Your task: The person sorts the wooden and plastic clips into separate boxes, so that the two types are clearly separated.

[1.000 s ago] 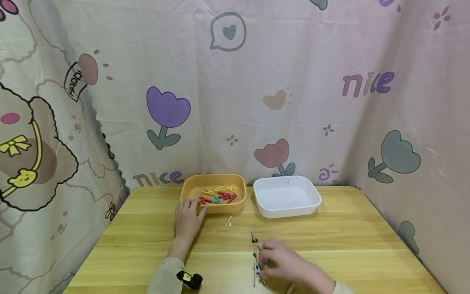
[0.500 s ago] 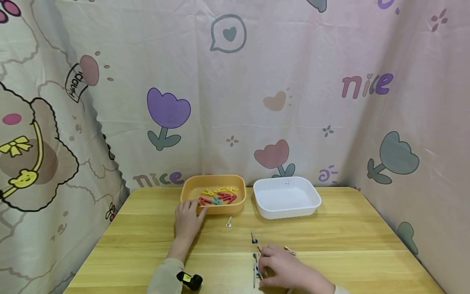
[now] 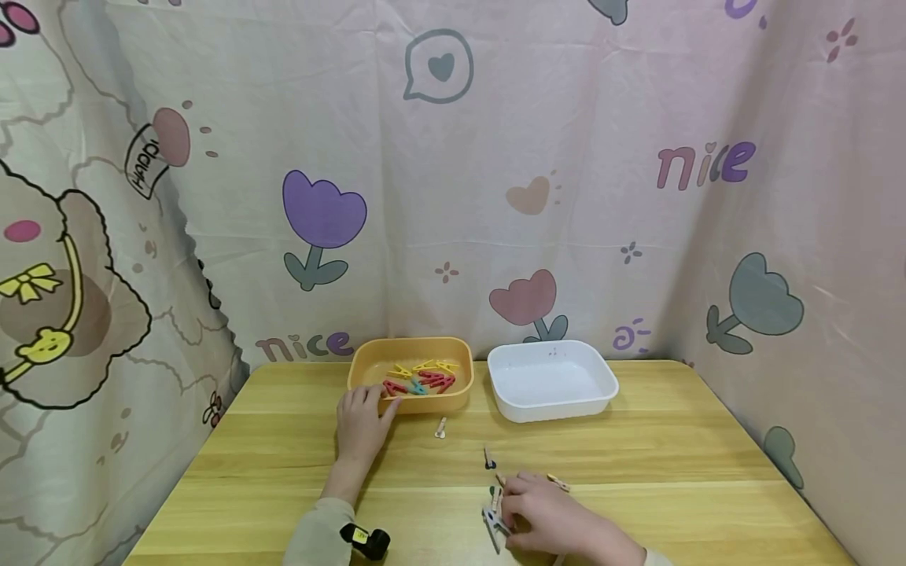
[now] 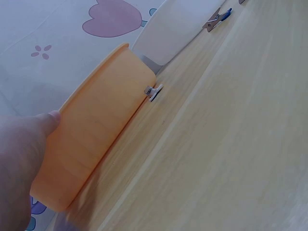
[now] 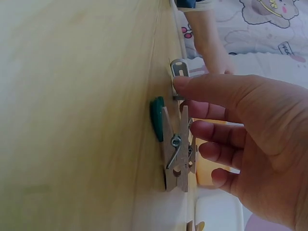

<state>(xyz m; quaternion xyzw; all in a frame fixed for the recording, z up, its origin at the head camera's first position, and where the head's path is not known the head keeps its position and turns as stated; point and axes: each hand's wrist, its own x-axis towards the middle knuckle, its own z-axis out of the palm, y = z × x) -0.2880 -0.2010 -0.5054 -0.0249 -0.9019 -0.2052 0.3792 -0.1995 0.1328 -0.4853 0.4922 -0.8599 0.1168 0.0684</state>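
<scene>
Since half a second ago: the metal clip point(image 3: 490, 525) under the right hand point(image 3: 548, 520) has swung from lying straight to slanting toward the near left, and a wooden clothespin point(image 3: 497, 498) now shows at the fingertips; the left hand point(image 3: 361, 423) and both trays have not moved. Right hand: fingers loosely curled, index finger laid on the metal clip point(image 5: 179, 72), the other fingertips against the wooden clothespin point(image 5: 177, 148); whether they pinch it I cannot tell. Clothespin pale bare wood with a wire spring, standing on edge on the table point(image 3: 672, 464), a green piece point(image 5: 157, 118) just beside it. Left hand flat, fingers relaxed, tips touching the near wall of the orange tray point(image 3: 410, 402). Orange tray smooth plastic with rounded corners, holding small red, yellow and teal pegs point(image 3: 419, 377). White tray point(image 3: 552, 380) the same shape, just beside it. Table light wood, straight grain. Another wooden peg point(image 3: 557, 482) lies beyond the right hand; a small clip point(image 3: 441, 427) lies near the orange tray.
</scene>
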